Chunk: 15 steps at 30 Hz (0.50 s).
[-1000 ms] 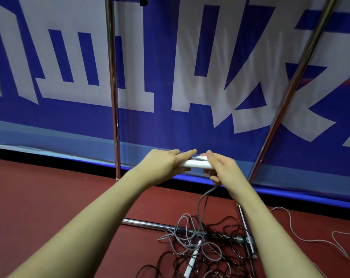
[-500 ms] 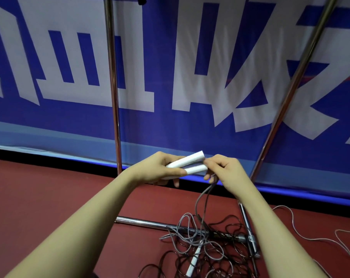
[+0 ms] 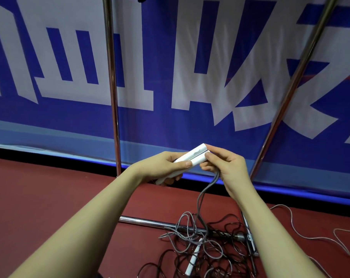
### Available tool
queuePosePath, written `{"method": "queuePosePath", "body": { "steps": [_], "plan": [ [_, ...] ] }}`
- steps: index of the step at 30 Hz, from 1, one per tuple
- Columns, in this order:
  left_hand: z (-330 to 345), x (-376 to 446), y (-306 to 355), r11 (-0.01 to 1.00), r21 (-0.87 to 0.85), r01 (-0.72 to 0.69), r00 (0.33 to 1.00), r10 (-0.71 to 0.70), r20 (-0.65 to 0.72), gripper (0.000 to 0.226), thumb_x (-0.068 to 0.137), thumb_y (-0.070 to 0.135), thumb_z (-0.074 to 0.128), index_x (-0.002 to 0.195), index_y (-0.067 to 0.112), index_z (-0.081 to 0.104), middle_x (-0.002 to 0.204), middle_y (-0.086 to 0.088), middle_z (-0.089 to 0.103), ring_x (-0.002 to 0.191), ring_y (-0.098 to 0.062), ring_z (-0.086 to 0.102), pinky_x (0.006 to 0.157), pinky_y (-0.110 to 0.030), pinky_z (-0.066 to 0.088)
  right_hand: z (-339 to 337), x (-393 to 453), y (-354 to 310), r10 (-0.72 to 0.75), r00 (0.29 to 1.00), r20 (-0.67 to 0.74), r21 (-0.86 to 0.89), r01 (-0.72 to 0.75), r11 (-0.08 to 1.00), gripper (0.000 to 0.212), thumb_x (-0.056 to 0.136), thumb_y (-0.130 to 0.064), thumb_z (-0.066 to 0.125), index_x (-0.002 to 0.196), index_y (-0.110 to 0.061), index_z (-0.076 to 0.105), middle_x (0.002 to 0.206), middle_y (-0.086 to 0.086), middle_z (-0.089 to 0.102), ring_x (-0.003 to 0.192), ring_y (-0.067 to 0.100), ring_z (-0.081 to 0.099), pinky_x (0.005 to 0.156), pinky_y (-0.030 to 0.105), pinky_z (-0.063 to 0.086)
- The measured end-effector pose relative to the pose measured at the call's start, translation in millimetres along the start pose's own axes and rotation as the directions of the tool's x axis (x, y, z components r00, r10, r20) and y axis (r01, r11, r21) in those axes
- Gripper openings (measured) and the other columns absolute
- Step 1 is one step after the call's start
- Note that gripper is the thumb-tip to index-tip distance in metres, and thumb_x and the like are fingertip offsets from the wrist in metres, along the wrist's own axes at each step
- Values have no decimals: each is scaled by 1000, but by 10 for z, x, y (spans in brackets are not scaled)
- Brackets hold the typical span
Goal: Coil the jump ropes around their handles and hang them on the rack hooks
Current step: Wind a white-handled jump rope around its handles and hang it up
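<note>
White handles (image 3: 191,160) paired in left hand (image 3: 160,167) grip, right hand (image 3: 224,167) pinching their far end

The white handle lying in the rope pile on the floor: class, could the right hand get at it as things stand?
Probably not yet. The right hand is busy pinching the white handles that the left hand grips, and the floor handle lies tangled among rope loops.
</note>
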State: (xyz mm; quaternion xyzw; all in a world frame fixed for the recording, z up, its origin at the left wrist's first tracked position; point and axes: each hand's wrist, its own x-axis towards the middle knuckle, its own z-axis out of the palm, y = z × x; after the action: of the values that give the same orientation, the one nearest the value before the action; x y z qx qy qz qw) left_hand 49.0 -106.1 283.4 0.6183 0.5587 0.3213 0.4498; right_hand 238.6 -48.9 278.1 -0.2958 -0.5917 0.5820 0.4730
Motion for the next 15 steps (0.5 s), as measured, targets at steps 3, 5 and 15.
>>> {"method": "queuePosePath", "body": {
  "steps": [3,5,15],
  "plan": [
    [22,4,36,1000,11,4,997,-4,-77,42,96,36,56,134,36,36,74,-3,59,55,-17,49,50,-27,42,22,6,-8,-39,997,-64,30,41,999,21,90,2,60,101,-12,71,70,6,72,59,13,66,61,19,55],
    [39,-22,74,998,-41,-50,996,47,-78,43,98,25,55,131,33,31,78,-4,61,56,-17,53,53,-28,47,9,20,-22,-57,994,-96,50,62,997,20,90,1,60,99,-13,71,71,6,71,58,14,66,60,20,55],
    [75,-121,159,971,-191,-146,985,126,-116,36,93,12,62,124,30,57,82,-10,66,51,-17,49,43,-23,40,-42,-5,-40,-99,984,-151,-34,95,995,17,89,-4,63,102,-12,73,62,-1,64,47,10,46,49,18,43]
  ]
}}
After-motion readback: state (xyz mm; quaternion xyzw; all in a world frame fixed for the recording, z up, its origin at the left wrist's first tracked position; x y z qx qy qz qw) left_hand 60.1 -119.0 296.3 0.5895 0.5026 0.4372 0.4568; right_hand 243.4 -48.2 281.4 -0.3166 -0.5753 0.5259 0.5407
